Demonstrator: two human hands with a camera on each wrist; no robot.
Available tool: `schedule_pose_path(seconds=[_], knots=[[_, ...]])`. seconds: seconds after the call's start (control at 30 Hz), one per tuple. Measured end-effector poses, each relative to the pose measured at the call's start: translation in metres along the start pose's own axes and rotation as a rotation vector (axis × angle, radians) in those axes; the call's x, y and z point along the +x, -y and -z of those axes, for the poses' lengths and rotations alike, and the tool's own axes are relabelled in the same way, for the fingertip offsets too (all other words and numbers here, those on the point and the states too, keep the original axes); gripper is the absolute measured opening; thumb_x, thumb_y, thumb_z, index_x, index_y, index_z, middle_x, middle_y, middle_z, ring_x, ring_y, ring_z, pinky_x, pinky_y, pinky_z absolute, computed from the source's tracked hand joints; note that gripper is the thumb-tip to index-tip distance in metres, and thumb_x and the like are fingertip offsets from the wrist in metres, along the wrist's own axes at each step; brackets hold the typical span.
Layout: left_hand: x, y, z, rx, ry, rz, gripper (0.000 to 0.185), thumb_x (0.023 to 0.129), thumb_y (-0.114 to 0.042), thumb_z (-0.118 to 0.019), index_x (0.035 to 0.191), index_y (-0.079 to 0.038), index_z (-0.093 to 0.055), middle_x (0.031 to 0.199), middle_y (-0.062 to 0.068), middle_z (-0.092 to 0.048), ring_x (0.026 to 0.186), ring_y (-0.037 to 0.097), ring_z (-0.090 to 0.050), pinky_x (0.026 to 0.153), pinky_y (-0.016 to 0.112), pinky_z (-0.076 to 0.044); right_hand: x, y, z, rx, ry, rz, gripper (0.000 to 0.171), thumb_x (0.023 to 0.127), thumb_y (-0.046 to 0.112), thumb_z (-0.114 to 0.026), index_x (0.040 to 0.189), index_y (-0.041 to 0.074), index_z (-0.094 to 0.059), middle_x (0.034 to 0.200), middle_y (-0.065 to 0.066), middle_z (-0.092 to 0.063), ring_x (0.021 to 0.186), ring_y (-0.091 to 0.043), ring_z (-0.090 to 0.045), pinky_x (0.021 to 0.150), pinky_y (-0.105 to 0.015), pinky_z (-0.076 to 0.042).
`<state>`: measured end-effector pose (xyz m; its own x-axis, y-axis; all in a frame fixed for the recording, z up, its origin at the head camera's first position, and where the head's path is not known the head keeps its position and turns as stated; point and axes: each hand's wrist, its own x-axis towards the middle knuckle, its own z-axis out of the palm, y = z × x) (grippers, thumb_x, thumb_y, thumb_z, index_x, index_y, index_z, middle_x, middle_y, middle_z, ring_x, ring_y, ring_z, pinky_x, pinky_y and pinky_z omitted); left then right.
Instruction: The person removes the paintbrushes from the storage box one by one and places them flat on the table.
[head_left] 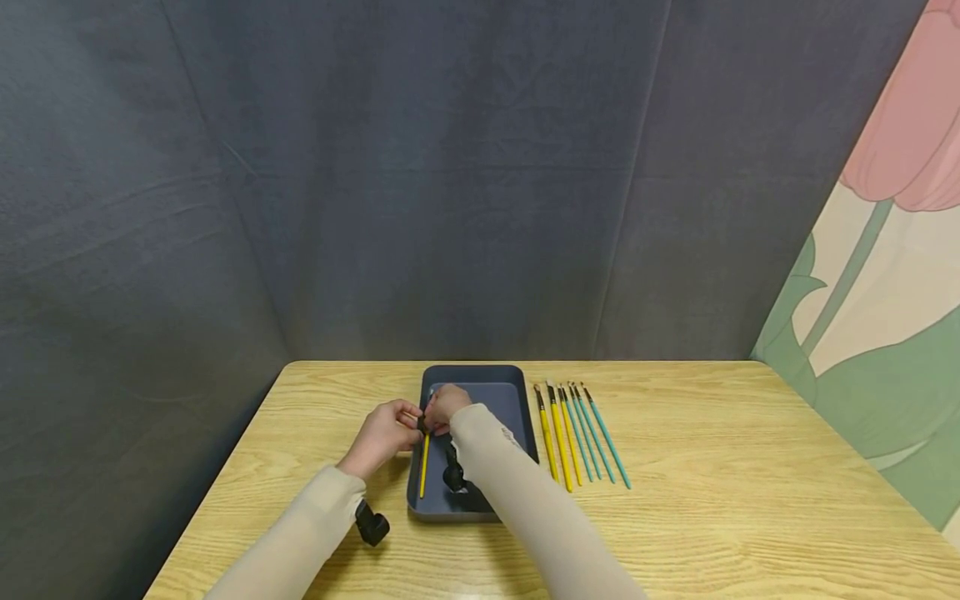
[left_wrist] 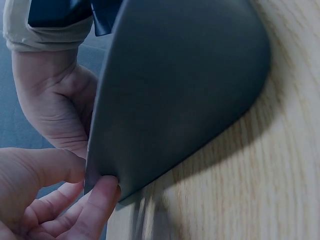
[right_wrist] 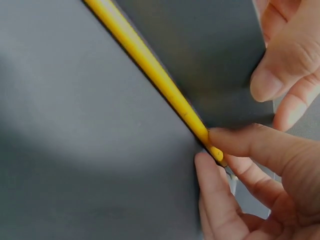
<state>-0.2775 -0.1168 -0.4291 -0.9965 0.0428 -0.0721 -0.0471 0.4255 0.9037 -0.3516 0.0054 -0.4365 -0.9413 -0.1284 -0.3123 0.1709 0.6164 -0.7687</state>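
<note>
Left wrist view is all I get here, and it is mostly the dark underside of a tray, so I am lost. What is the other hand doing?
Observer: The right hand pinches the head end of a yellow brush between thumb and forefinger, over the tray.
Operator: And the left hand, is it on the brush too?
Observer: From the head view, the left hand meets the right at the tray's left edge, fingertips close to the brush's head; actual contact I cannot tell.
Operator: Any other brushes around?
Observer: Yes, a row of brushes, yellow and teal handles, lies on the wooden table right of the tray.
</note>
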Motion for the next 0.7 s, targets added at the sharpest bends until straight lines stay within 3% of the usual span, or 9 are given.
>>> schedule_pose_path(seconds=[0.13,0.23,0.4,0.7], knots=[[0.0,0.0,0.0,0.001,0.0,-0.005,0.031,0.077,0.01,-0.064,0.107,0.003,-0.063,0.094,0.016,-0.061,0.072,0.018,-0.062,0.063,0.033,-0.06,0.007,-0.002,-0.003,-0.038,0.002,-0.013,0.019,0.065,-0.015,-0.075,0.07,-0.002,-0.062,0.068,-0.012,-0.064,0.056,-0.023,-0.067,0.05,-0.029,-0.058],[0.0,0.001,-0.001,0.002,-0.002,-0.007,0.031,0.077,0.01,-0.064,0.107,0.003,-0.063,0.093,0.016,-0.061,0.07,0.017,-0.062,0.063,0.033,-0.06,-0.011,0.008,0.002,-0.091,-0.021,-0.02,0.017,0.069,-0.012,-0.073,0.068,0.0,-0.062,0.066,-0.01,-0.064,0.055,-0.021,-0.067,0.053,-0.028,-0.059],[0.0,0.001,-0.002,-0.006,-0.006,-0.008,0.031,0.076,0.011,-0.064,0.106,0.004,-0.063,0.092,0.016,-0.061,0.07,0.017,-0.062,0.063,0.033,-0.06,-0.019,0.01,0.002,-0.161,-0.046,0.004,0.024,0.072,-0.008,-0.074,0.062,0.007,-0.058,0.058,-0.004,-0.06,0.049,-0.016,-0.063,0.052,-0.024,-0.058],[0.001,0.001,-0.001,0.005,-0.005,-0.004,0.03,0.078,0.01,-0.065,0.107,0.003,-0.063,0.092,0.014,-0.062,0.071,0.017,-0.062,0.064,0.033,-0.06,-0.006,0.005,-0.001,-0.166,-0.057,-0.009,0.017,0.068,-0.008,-0.076,0.064,0.004,-0.065,0.056,-0.005,-0.062,0.043,-0.013,-0.058,0.043,-0.02,-0.052]])
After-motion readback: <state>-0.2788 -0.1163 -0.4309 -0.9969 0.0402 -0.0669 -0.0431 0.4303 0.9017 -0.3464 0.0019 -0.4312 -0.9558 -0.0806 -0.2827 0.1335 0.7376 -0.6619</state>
